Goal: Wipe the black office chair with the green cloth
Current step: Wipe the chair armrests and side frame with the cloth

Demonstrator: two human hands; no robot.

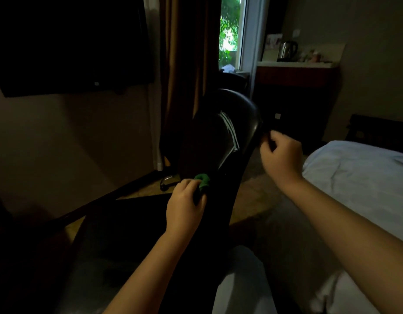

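Observation:
The black office chair (220,137) stands in the middle of a dim room, its glossy backrest turned edge-on to me and catching light. My left hand (184,205) grips a bunched green cloth (202,179) and holds it against the lower part of the backrest, near the seat. My right hand (281,155) is raised at the right edge of the backrest with its fingers curled; I cannot tell whether it grips the chair's edge or is just beside it. The seat below is lost in shadow.
A bed with white sheets (359,177) lies on the right. A dark TV (69,44) hangs on the left wall. Brown curtains (186,53) and a window (230,30) are behind the chair. A side table (295,71) with a kettle (287,51) stands at the back right.

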